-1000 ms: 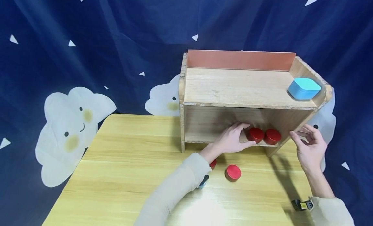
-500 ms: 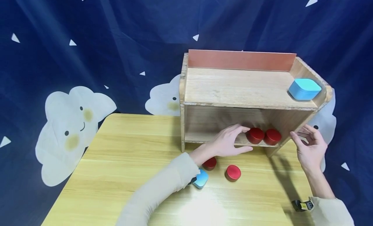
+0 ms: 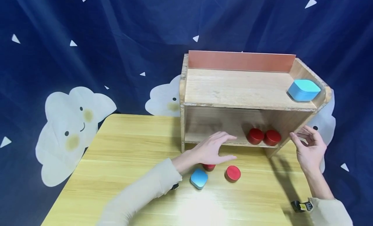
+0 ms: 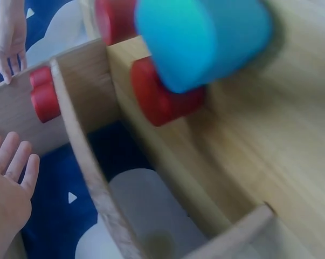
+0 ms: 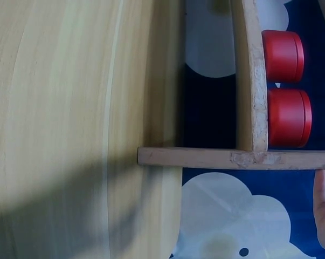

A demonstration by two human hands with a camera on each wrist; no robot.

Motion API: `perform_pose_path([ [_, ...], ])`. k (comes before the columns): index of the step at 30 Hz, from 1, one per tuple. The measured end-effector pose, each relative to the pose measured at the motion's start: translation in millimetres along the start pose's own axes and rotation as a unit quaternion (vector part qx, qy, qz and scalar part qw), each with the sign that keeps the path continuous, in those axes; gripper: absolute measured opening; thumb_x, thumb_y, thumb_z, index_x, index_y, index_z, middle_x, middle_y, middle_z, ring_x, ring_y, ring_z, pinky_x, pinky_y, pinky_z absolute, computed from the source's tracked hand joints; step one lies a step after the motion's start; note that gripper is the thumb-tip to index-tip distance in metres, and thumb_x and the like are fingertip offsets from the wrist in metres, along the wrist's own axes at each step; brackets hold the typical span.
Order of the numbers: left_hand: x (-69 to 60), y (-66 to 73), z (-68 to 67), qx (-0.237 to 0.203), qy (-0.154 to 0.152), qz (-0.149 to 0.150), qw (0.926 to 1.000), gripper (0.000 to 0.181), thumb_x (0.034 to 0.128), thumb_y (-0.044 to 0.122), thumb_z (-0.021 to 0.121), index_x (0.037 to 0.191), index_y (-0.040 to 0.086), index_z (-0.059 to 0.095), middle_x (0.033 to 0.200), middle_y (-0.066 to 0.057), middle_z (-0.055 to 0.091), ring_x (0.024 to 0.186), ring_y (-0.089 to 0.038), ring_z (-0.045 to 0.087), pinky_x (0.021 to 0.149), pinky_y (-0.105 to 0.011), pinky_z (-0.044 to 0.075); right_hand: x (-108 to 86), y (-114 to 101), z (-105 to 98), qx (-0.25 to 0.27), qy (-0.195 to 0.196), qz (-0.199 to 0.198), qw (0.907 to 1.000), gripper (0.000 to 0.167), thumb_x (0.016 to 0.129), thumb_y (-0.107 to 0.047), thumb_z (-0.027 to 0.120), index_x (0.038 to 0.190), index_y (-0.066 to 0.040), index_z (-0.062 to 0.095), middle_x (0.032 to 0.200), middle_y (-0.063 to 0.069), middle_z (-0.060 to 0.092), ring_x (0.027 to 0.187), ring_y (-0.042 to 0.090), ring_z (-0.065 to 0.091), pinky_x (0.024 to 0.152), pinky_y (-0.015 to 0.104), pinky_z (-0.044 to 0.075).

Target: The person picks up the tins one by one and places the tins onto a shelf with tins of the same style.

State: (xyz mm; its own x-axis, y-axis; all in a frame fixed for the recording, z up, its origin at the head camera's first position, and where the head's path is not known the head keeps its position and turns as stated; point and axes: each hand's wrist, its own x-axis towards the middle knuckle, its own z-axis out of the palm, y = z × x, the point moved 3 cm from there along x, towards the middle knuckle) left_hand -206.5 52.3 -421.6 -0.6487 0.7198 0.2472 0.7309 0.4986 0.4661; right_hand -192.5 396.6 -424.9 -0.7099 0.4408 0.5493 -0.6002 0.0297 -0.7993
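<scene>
My left hand (image 3: 212, 149) hangs in front of the shelf, holding nothing, its fingers and thumb spread apart; the left wrist view shows its fingers (image 4: 18, 162) stretched out. Two round red tins (image 3: 255, 136) (image 3: 272, 137) stand side by side on the lower board at the right end. My right hand (image 3: 311, 148) touches the outside of the wooden shelf's right panel (image 5: 205, 157) with its fingertips. Beneath my left hand, a red tin (image 3: 209, 167) is partly hidden. A blue rounded-square tin (image 3: 199, 178) and another red tin (image 3: 232, 173) lie on the table.
A light blue tin (image 3: 304, 90) sits on the upper board (image 3: 233, 86), near its right wall. The shelf stands at the back of the wooden table (image 3: 131, 145). Behind hangs a dark blue curtain (image 3: 131, 35) with clouds.
My left hand has drawn back from the red tins on the lower board, moving left and toward me. The blue tin on the table has come into view. My right hand stays put.
</scene>
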Motion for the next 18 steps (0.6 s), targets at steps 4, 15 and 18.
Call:
perform_pose_path([
  [4, -19.3, -7.8, -0.2, 0.016, -0.007, 0.001, 0.9999, 0.066, 0.0967, 0.055, 0.07, 0.151, 0.021, 0.054, 0.148, 0.005, 0.06, 0.142, -0.015, 0.055, 0.124, -0.037, 0.043, 0.5, 0.2, 1.0, -0.003, 0.0, 0.001, 1.0, 0.046, 0.081, 0.03, 0.067, 0.123, 0.012, 0.069, 0.099, 0.0, 0.08, 0.079, 0.005, 0.075, 0.071, 0.01, 0.059],
  [15, -65.4, -24.4, 2.8, 0.036, -0.031, 0.009, 0.9988, 0.066, 0.0957, 0.054, 0.07, 0.149, 0.018, 0.057, 0.144, 0.003, 0.064, 0.135, -0.017, 0.058, 0.118, -0.039, 0.048, 0.1, -0.3, 0.4, -0.019, 0.005, 0.002, 0.9998, 0.046, 0.081, 0.028, 0.069, 0.123, 0.01, 0.07, 0.098, -0.002, 0.08, 0.079, 0.004, 0.075, 0.07, 0.009, 0.058],
  [18, -75.8, -29.0, 6.6, 0.036, -0.034, 0.02, 0.9986, 0.066, 0.095, 0.053, 0.071, 0.147, 0.015, 0.058, 0.14, 0.002, 0.066, 0.128, -0.014, 0.06, 0.112, -0.036, 0.051, 0.4, 0.1, 0.1, -0.019, 0.004, 0.003, 0.9998, 0.046, 0.081, 0.028, 0.069, 0.123, 0.01, 0.07, 0.098, -0.002, 0.08, 0.079, 0.004, 0.075, 0.07, 0.009, 0.058],
])
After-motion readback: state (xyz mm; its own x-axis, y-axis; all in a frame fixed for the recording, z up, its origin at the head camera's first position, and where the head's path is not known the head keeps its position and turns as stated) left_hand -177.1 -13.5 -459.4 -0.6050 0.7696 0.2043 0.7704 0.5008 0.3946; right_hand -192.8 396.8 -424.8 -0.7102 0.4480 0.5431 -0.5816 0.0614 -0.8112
